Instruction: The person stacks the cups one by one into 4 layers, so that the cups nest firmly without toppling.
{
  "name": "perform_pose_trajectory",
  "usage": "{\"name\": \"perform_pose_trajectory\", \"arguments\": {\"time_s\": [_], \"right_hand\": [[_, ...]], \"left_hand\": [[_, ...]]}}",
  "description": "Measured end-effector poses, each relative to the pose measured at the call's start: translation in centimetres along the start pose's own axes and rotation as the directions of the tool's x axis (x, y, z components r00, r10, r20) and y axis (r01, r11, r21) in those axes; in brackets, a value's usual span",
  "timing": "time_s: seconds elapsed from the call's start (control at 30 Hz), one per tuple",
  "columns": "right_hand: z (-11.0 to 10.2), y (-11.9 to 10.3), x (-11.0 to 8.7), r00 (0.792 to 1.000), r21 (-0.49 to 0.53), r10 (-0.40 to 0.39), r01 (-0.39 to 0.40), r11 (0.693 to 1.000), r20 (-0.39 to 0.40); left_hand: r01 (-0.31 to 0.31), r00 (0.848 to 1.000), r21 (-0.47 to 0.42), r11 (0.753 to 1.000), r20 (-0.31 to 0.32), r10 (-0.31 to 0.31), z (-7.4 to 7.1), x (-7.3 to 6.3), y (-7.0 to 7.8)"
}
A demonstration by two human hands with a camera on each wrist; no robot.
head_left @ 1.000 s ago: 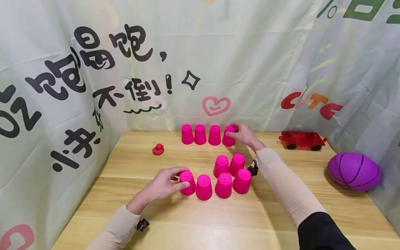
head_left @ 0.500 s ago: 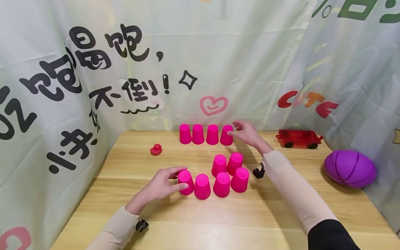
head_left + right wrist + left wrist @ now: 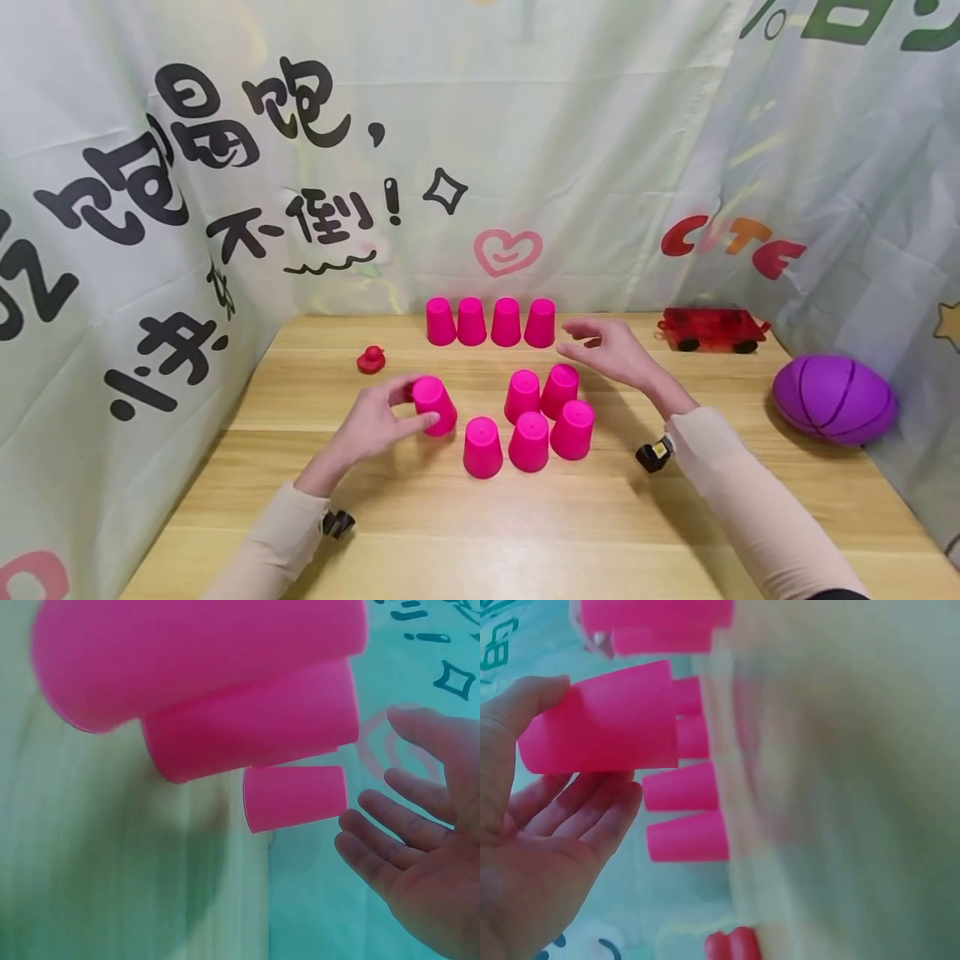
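My left hand (image 3: 375, 419) pinches an upside-down pink cup (image 3: 435, 407) between thumb and fingers. In the left wrist view, this held cup (image 3: 600, 724) stands clear of the table surface. My right hand (image 3: 611, 350) holds nothing; its fingers (image 3: 405, 825) are spread loosely, beside the back row. Along the back edge stands a row of several inverted pink cups (image 3: 506, 322). Closer to me, two cups (image 3: 522, 398) sit behind a front row of three cups (image 3: 529, 442), all upside down.
A red toy duck (image 3: 371, 359) sits on the wooden table (image 3: 420, 533) at the back left. At the right are a red toy cart (image 3: 712, 330) and a purple ball (image 3: 835, 400). A printed curtain (image 3: 585, 150) hangs behind and at both sides.
My left hand has lifted the leftmost front cup and moved it back, away from its row. My right hand has let go of the back row's right-end cup and drawn back toward me.
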State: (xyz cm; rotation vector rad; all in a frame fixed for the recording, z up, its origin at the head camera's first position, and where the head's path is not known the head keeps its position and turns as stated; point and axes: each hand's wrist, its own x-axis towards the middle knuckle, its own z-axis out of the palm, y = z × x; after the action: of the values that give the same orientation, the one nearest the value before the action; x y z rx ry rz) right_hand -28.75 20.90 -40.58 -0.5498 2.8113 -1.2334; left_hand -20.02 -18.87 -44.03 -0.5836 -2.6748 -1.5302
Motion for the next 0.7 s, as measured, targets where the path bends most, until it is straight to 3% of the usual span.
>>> {"name": "perform_pose_trajectory", "arguments": {"time_s": [0.33,0.7], "right_hand": [[0.6,0.6,-2.8,0.998,0.069,0.001,-0.006,0.998,0.069],[1.5,1.4,-4.4,0.997,0.138,-0.007,-0.005,0.99,0.08]], "left_hand": [[-0.075,0.984,0.021,0.997,-0.159,0.078,-2.8,4.9,0.5],[0.0,0.979,-0.028,1.0,-0.202,-0.005,-3.9,10.3,1.6]]}}
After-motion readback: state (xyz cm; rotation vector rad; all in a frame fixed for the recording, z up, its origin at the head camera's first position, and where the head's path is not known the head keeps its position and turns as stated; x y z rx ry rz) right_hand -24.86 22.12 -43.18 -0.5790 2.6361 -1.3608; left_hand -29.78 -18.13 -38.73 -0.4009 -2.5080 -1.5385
